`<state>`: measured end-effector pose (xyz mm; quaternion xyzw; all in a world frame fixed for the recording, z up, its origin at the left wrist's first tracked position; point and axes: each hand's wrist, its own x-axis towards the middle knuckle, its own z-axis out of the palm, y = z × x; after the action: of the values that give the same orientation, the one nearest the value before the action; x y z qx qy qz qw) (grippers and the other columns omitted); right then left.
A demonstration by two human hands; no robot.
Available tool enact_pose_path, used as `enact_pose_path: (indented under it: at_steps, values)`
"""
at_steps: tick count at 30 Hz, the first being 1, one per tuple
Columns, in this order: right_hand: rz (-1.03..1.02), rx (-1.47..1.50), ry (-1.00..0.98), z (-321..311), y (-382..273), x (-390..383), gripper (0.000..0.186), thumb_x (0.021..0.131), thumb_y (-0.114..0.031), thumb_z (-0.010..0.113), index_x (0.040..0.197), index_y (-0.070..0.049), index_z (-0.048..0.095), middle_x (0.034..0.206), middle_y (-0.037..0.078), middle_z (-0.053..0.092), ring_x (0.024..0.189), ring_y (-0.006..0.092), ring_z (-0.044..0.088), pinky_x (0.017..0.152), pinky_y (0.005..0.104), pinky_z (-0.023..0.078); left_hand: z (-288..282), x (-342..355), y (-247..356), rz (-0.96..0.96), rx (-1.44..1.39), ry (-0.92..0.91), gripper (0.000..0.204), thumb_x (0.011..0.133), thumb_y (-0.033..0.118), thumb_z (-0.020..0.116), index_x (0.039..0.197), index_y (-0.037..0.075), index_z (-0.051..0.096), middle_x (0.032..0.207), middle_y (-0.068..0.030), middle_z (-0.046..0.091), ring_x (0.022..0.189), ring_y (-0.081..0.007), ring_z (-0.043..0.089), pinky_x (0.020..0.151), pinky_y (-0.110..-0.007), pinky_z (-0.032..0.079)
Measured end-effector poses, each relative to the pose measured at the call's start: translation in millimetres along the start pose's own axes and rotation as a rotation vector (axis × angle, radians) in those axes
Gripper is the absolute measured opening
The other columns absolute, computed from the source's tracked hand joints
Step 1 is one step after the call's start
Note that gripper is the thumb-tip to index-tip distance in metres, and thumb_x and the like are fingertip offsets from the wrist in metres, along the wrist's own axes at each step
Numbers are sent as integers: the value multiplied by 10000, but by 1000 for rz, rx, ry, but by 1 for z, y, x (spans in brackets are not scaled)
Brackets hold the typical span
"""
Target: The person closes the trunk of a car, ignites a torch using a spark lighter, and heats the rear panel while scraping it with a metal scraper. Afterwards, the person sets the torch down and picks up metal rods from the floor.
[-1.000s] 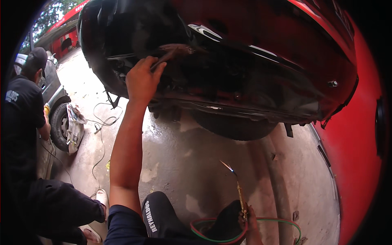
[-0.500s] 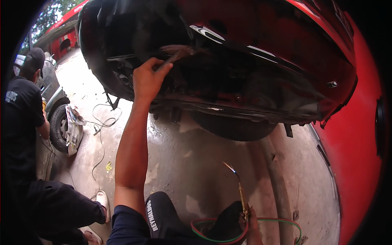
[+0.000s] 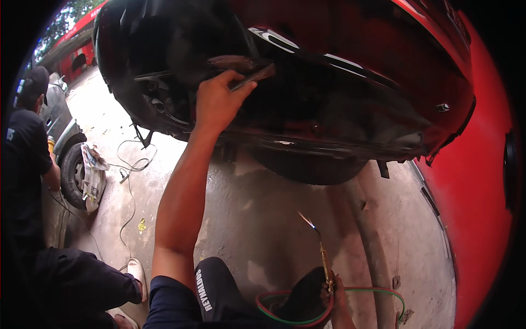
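Note:
My left hand (image 3: 219, 101) is closed around a flat scraper-like tool (image 3: 262, 75) that widens toward its end. Its tip is against or just over the dark panel of a glossy black and red car body (image 3: 350, 104); which of the two I cannot tell. Beside the tool, a dull reddish-brown patch (image 3: 233, 62) stands out on the panel. Low down, my right hand (image 3: 338, 299) grips a brass gas torch (image 3: 324, 260). A small flame burns at the torch's tip, pointing up and left, well below the car. Red and green hoses (image 3: 378, 288) loop from its lower end.
On the left, a co-worker in dark clothes (image 3: 27, 170) is beside a grey vehicle with a wheel (image 3: 71, 174) partly covered by paper. A thin cable (image 3: 131, 208) runs over the concrete floor (image 3: 246, 225). A large red surface (image 3: 482, 181) borders the right side. A tyre (image 3: 312, 170) shows under the car.
My left hand has moved right with the tool across the panel, and more of the reddish-brown patch shows. The torch stays in nearly the same place, still lit.

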<state>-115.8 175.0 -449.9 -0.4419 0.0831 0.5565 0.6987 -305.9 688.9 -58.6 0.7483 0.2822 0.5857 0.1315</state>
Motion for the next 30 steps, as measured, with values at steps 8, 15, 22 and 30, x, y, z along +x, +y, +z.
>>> enact_pose_path:
  at_steps: [8,15,22,30]
  values:
    - [21,-26,-13,3,0,5,535,995,-582,533,1425,-273,461,764,38,577,473,141,499,381,257,389,-11,-5,3,-110,20,-16,347,813,345,830,988,52,768,737,-158,721,721,-307,732,676,-390,538]
    - [16,-80,-13,14,-3,7,484,1008,-566,520,1394,-276,489,755,37,575,473,140,498,381,258,387,1,0,9,67,110,27,372,816,364,833,991,42,769,766,-140,732,674,-233,712,652,-340,514]
    - [26,30,-14,7,-1,8,470,1014,-561,507,1390,-282,485,747,36,586,464,142,501,384,255,391,2,-2,21,72,72,54,341,822,339,818,986,46,762,762,-163,727,747,-324,732,708,-398,548]
    - [1,39,-44,-1,2,5,451,1009,-547,524,1380,-293,484,753,35,593,462,144,498,377,263,383,-5,-9,9,-95,-31,32,336,821,342,819,985,54,763,751,-156,725,750,-334,729,719,-398,549]
